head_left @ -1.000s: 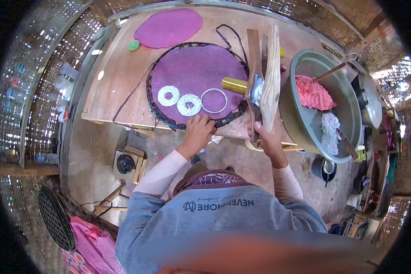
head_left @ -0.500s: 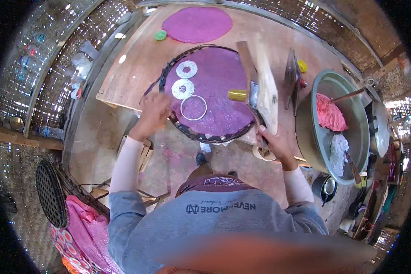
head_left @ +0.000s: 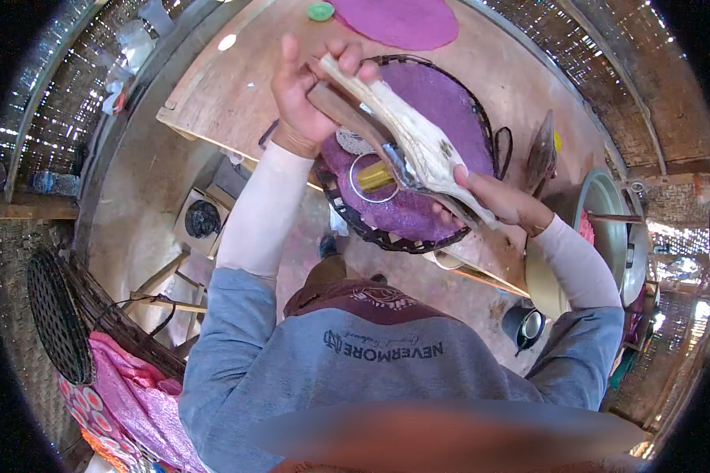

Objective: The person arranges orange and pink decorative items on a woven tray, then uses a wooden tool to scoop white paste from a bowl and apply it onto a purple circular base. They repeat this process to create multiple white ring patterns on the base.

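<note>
Press [head_left: 420, 146] above the tray [head_left: 379, 238]: probably heavy, stiff; best held by both ends. Right hand [head_left: 503, 201] fingers grip it; left hand [head_left: 304, 114]: grip unclear.

Daylight pricks through the woven walls [head_left: 51, 118], glaring white at right; the counter [head_left: 237, 94] is bright, with one hard spot of light [head_left: 227, 42], the floor [head_left: 154, 205] duller. Edges bend inside a black round rim; a blurred patch covers the lower middle.
</note>
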A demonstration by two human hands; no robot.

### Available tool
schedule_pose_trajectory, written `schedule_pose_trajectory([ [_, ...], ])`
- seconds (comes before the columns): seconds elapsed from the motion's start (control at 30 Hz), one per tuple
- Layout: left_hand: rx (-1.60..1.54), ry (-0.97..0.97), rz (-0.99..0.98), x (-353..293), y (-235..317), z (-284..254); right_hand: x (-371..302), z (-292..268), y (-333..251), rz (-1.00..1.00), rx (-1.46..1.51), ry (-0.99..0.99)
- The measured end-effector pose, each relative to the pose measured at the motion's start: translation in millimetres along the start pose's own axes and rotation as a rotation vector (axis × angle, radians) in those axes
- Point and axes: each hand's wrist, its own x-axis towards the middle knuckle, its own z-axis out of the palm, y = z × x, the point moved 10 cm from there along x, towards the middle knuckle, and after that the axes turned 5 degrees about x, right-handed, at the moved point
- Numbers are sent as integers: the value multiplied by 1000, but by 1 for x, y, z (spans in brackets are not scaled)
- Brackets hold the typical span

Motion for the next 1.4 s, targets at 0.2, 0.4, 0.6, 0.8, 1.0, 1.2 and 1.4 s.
schedule_pose_trajectory([
  [0.2,56,332,77,-39,10,-69,33,-10,17,116,-266,88],
  [0.4,53,339,97,-44,20,-66,41,-15,8,90,-515,166],
  [0.6,13,528,132,-59,5,-83,30,-19,15,156,-419,184],
  [0.8,-1,518,152,-57,-11,-91,14,-44,-1,179,-605,295],
  [1.0,121,395,169,-45,3,-85,19,-52,-23,91,-793,442],
  [1.2,124,462,205,-59,38,-78,45,-31,-18,39,-786,451],
  [1.4,73,577,182,-89,23,-84,34,-15,-8,128,-713,286],
])
